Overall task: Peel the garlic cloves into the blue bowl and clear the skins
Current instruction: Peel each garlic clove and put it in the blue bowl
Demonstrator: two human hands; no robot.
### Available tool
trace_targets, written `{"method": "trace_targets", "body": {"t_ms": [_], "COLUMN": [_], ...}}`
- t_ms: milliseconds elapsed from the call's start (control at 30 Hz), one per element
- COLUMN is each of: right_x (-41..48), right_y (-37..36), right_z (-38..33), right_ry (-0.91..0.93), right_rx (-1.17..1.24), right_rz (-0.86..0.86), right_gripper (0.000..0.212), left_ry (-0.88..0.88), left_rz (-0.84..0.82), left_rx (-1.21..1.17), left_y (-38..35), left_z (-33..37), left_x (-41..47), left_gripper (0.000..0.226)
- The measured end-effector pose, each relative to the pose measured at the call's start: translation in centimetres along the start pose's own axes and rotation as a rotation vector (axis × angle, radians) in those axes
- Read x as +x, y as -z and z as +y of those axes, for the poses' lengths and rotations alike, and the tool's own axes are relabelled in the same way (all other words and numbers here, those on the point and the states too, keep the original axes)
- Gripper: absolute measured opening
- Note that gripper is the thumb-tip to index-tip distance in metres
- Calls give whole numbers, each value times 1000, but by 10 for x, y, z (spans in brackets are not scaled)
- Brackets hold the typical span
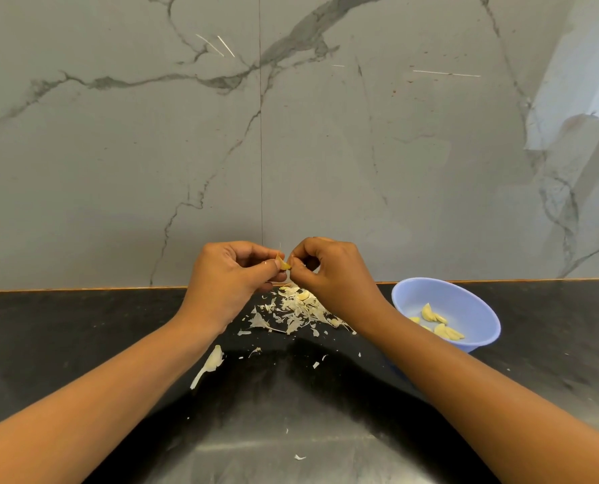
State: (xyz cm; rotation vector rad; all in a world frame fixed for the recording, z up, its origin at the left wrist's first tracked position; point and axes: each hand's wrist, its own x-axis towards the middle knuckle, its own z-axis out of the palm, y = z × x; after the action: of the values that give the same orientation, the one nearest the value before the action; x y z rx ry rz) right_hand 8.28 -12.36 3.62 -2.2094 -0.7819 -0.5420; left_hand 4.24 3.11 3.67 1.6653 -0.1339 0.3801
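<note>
Mid-peel: your left hand [228, 274] pinches the garlic clove [284, 264], and your right hand [329, 270] nips at it with curled fingers [301, 253]. Next, strip it clean and drop it in the blue bowl [479, 302].

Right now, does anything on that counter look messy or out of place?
Papery garlic skins lie strewn across the middle of the black counter, with one big husk apart to the left. The blue bowl holds only peeled cloves.

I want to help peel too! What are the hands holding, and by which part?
A garlic clove. The left hand pinches one end with thumb and fingertips; the right hand pinches the other end.
</note>
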Motion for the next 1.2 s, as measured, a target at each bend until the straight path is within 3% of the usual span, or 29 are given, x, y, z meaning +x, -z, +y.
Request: {"method": "trace_targets", "body": {"t_ms": [133,200,333,500,600,767,967,1067,1200], "right_x": [-1,-3,-2,0,1,2,0,-2,-5], "right_y": [5,7,9,12,12,14,11,8,5], "right_z": [2,3,8,11,10,11,9,9,9], "right_ry": [-239,-246,17,374,444,493,439,317,106], "right_rx": [346,374,56,-174,-208,-181,-129,-30,131], "right_rz": [-103,-105,-86,-73,-71,-51,-4,-2,17], "right_gripper": [9,9,13,14,11,27,25,26,8], "left_ry": [48,58,138,288,328,338,288,226,156], "left_rz": [7,-5,-19,-70,-103,-120,-105,-103,-98], "left_rx": [-37,-23,-39,-113,-127,-152,-146,-111,-85], "left_y": [0,0,1,3,5,7,7,6,6], "left_z": [1,2,3,5,7,9,13,13,14], "left_x": [1,0,2,3,4,4,3,3,2], "left_gripper": [8,6,3,5,8,9,6,3,4]}}
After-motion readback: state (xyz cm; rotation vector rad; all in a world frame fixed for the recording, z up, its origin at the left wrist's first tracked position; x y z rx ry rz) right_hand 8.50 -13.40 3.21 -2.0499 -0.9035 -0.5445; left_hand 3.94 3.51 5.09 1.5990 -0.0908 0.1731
